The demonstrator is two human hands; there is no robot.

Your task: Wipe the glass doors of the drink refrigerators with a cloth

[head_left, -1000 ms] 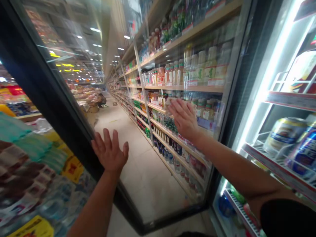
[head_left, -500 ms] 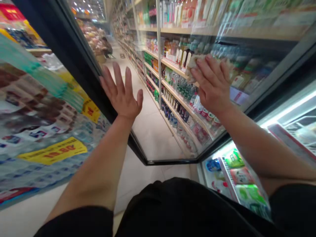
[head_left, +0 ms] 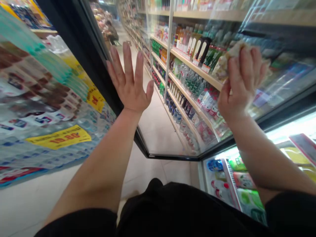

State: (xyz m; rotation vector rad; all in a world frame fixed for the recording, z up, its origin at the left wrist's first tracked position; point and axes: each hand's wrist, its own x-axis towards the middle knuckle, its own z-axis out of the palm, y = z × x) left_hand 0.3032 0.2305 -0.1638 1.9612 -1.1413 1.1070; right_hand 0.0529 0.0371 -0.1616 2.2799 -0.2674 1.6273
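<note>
Right grip [head_left: 242, 82], clutching what seems a cloth [head_left: 222, 65], has shifted rightward across the glass [head_left: 158, 138]; left grip [head_left: 132, 84] splayed.

The cloth [head_left: 223, 65] is mottled cream, doorframe [head_left: 92, 56] black.

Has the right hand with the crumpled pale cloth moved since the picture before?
Yes: the bare right hand and crumpled pale cloth have shifted rightward across the clear glass door, judged against its black bottom frame.
</note>
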